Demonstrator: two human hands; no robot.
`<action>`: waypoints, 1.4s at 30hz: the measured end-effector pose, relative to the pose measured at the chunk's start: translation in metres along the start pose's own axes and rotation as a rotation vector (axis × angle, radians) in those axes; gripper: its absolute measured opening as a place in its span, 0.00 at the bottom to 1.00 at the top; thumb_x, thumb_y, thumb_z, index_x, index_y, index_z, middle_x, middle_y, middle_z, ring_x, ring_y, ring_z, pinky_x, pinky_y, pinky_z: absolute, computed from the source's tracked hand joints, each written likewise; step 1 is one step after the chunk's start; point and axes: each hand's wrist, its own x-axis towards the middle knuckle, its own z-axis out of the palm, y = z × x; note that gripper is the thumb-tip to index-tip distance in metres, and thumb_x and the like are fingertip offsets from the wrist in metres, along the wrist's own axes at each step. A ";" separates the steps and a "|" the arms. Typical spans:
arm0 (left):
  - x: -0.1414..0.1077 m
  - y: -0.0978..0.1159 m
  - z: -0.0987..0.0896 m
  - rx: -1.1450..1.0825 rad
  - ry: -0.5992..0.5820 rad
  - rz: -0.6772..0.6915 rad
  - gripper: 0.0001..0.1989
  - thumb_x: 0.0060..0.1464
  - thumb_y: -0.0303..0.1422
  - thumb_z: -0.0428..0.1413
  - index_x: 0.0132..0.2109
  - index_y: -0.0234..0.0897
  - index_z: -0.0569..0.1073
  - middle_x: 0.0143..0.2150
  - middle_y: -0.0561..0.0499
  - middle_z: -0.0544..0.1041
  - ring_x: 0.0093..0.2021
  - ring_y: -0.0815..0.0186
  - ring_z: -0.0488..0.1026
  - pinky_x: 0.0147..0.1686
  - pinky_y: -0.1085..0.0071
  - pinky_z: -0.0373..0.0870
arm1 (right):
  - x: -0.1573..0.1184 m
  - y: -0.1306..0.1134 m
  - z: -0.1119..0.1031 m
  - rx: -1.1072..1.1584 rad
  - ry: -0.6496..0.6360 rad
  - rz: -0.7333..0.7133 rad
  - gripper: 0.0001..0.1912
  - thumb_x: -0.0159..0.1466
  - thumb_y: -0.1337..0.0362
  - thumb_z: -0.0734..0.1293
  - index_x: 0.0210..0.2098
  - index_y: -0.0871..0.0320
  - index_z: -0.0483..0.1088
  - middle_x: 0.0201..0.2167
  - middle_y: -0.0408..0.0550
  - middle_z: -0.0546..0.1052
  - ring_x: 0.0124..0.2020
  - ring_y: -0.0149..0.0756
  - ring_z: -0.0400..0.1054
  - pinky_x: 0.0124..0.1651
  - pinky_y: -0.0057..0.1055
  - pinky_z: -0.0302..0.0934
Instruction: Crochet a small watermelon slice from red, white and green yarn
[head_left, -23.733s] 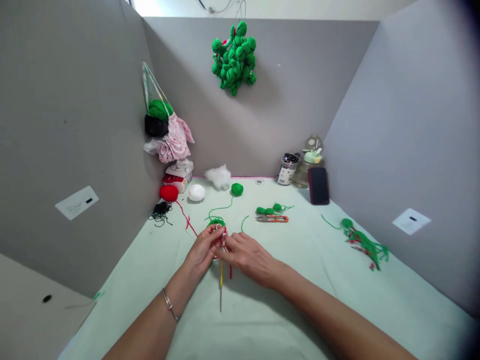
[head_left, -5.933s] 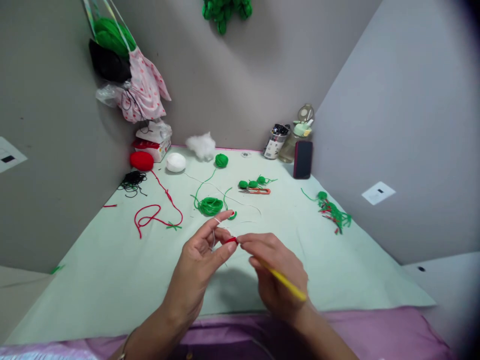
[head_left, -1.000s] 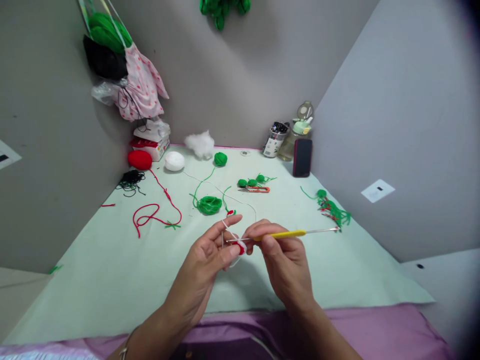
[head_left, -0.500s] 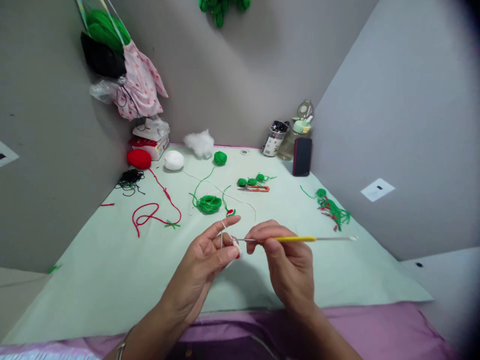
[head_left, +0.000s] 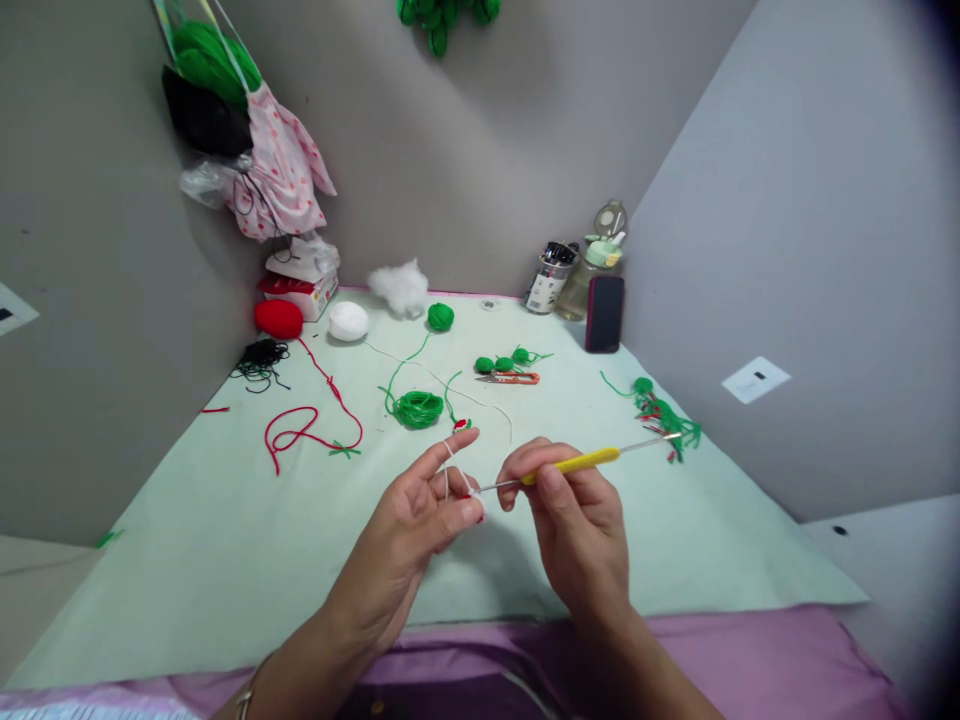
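Presently, I see the small red-and-white piece at the tips of the thumb and fingers of the left hand, so it is mostly covered by them. It is held above the surface, between the two hands, but on the left hand's side. The left hand is narrow, pinching this piece, while its index finger is stretched out and carries a white strand that goes down to the piece. The right hand stands apart from the piece and is closed around the yellow handle of a crochet hook. The thin metal shaft reaches leftward to the piece; whether its tip is inside a stitch, I cannot tell.

Just beyond the left fingertips I find a little red, white and green piece, and near it a coil of green yarn. Farther back are orange-handled snips, a white yarn ball and a red yarn ball. At the right lies a green and red bundle.
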 end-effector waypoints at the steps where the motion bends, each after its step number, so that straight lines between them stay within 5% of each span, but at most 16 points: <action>1: 0.000 0.001 0.000 -0.008 -0.009 -0.011 0.35 0.53 0.36 0.72 0.67 0.45 0.77 0.39 0.52 0.75 0.42 0.64 0.68 0.44 0.67 0.61 | 0.001 0.000 0.000 0.014 0.015 0.001 0.10 0.74 0.58 0.70 0.38 0.54 0.82 0.32 0.44 0.78 0.30 0.32 0.72 0.35 0.31 0.67; 7: 0.000 0.007 -0.003 -0.097 -0.070 -0.081 0.27 0.51 0.35 0.73 0.59 0.45 0.84 0.39 0.52 0.75 0.38 0.67 0.66 0.45 0.68 0.64 | 0.010 -0.007 -0.002 0.072 0.101 0.009 0.11 0.71 0.58 0.72 0.34 0.56 0.81 0.29 0.45 0.75 0.27 0.31 0.68 0.31 0.29 0.65; 13: -0.004 0.006 0.000 0.006 0.020 0.041 0.21 0.52 0.36 0.73 0.55 0.47 0.86 0.39 0.52 0.75 0.41 0.66 0.67 0.47 0.70 0.63 | 0.010 -0.008 -0.003 0.082 0.091 0.004 0.10 0.72 0.59 0.72 0.35 0.55 0.82 0.29 0.45 0.76 0.28 0.31 0.69 0.31 0.29 0.65; 21: -0.003 0.006 0.003 0.071 0.065 0.103 0.19 0.53 0.37 0.73 0.53 0.46 0.86 0.38 0.53 0.73 0.41 0.65 0.68 0.47 0.69 0.64 | -0.001 -0.004 -0.005 -0.211 0.159 -0.183 0.09 0.75 0.61 0.68 0.43 0.53 0.82 0.36 0.48 0.79 0.34 0.36 0.71 0.38 0.36 0.66; 29: -0.002 0.004 0.001 0.093 0.078 0.097 0.11 0.52 0.38 0.73 0.41 0.42 0.83 0.37 0.52 0.74 0.42 0.62 0.66 0.43 0.67 0.61 | -0.006 -0.009 -0.004 -0.155 0.043 -0.153 0.11 0.77 0.62 0.66 0.43 0.52 0.82 0.33 0.46 0.78 0.34 0.36 0.70 0.38 0.35 0.65; 37: -0.001 0.005 0.002 0.111 0.063 0.099 0.11 0.53 0.38 0.71 0.39 0.41 0.81 0.36 0.52 0.72 0.40 0.63 0.64 0.42 0.67 0.59 | -0.006 -0.012 -0.001 -0.185 0.099 -0.241 0.11 0.77 0.64 0.66 0.43 0.51 0.82 0.32 0.45 0.77 0.34 0.36 0.69 0.37 0.35 0.65; 42: -0.002 0.005 0.002 0.103 0.040 0.093 0.10 0.54 0.38 0.71 0.40 0.41 0.80 0.36 0.53 0.72 0.40 0.64 0.63 0.40 0.68 0.58 | -0.007 -0.011 -0.001 -0.214 0.025 -0.230 0.12 0.77 0.65 0.65 0.45 0.51 0.82 0.34 0.46 0.78 0.36 0.36 0.70 0.38 0.35 0.65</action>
